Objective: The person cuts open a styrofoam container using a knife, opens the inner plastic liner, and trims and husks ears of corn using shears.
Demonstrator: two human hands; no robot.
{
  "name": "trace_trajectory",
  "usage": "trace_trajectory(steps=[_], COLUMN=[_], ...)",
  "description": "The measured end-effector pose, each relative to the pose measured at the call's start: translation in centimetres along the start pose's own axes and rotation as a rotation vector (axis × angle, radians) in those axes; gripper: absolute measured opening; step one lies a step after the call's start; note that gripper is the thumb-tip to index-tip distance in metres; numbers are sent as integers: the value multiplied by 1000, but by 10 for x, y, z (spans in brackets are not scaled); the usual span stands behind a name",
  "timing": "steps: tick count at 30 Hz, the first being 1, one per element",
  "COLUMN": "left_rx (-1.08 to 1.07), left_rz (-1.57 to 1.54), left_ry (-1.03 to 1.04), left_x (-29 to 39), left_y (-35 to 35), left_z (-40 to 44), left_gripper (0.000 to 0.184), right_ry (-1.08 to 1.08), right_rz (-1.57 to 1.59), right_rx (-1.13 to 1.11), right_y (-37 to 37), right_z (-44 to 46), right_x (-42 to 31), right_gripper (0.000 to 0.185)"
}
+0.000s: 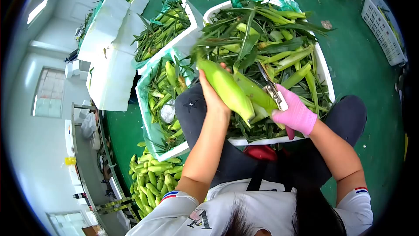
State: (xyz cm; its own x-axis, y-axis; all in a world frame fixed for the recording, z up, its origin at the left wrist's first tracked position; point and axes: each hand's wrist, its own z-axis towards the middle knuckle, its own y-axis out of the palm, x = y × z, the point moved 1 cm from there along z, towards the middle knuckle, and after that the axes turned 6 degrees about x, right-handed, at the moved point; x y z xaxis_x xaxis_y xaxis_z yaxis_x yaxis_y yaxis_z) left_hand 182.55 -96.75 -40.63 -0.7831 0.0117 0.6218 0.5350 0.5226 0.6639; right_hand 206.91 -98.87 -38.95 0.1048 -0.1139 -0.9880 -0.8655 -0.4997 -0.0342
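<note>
My bare left hand (212,94) is closed around a green ear of corn (224,88), still in its husk, tilted with its narrow end toward me. My right hand (297,111), in a pink glove, grips metal pruning shears (274,92) whose blades point away from me. Another green husked piece (255,91) lies just behind the ear, beside the shears; whether it is loose husk or a whole ear I cannot tell. Below both hands, a white foam box (324,68) is heaped with corn husks and leaves (297,57).
At my left stands a foam box (146,118) lined with green plastic, holding corn and husks. Behind it is another box (192,15) of leaves. Several trimmed ears (152,183) are piled on the green floor (349,148). A white crate (382,29) stands far right.
</note>
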Motion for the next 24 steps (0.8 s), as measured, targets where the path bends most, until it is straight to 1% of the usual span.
trace_trajectory(steps=[1,2,3,5,6,7,8,9,10,11,12,13,15,16,17,19,20,21,22,23,24], left_rx=[-120,-321,-336,98,24,-55,-95,-11,-49,-84,-104,-161,-304,-363,-376,-376,-426,-459,-482,-497,-523], left_rz=[-94,-235,-440,-377,-186,9,116,325,460,594,721,889,1173,1281,1439,1473,1464,1387,1230,1068,919], left_ry=[-37,-88,-266,-164,-153,-141,-226,-143,-21,97,159,261,386,455,521,516,422,274,115,-36,-242], left_x=[4,8,12,16,15,13,15,14,16,17,17,18,20,20,22,25,31,35,37,37,36], left_y=[-13,-10,-8,32,19,3,-1,-6,1,9,12,17,21,22,29,25,30,24,18,14,11], left_z=[12,11,9,-22,-20,-14,-14,-20,-30,-42,-47,-55,-68,-71,-81,-86,-89,-86,-84,-83,-86], left_gripper=[60,61,62,60,58,57,57,51,48,54,64,73,77,80,81,82,81,80,83,85,82], right_ry=[21,43,-78,-19,1,-153,-199,-242,-187,-127,-50,4,78,104,133,72,82,47,10,90,174], right_rz=[-45,-89,-167,-529,-656,-782,-776,-772,-611,-449,-192,-94,-152,-71,10,81,106,158,209,373,535], right_rx=[26,50,128,377,486,603,572,544,413,280,132,22,-110,-143,-174,-200,-253,-270,-290,-311,-324], right_y=[-1,-3,-3,-9,-14,-21,-25,-29,-28,-24,-19,-14,-7,-8,-8,-8,-11,-11,-8,-8,-7], right_z=[-2,-4,-1,7,12,16,15,12,8,3,1,1,-1,-1,-1,0,-1,-1,0,-4,-7], right_x=[-7,-15,-12,-17,-15,-6,-9,-15,-22,-26,-19,-17,-23,-19,-14,-10,-19,-14,-8,-6,-8], right_gripper=[55,53,52,49,48,49,50,51,53,55,55,57,74,76,78,80,83,83,84,82,81])
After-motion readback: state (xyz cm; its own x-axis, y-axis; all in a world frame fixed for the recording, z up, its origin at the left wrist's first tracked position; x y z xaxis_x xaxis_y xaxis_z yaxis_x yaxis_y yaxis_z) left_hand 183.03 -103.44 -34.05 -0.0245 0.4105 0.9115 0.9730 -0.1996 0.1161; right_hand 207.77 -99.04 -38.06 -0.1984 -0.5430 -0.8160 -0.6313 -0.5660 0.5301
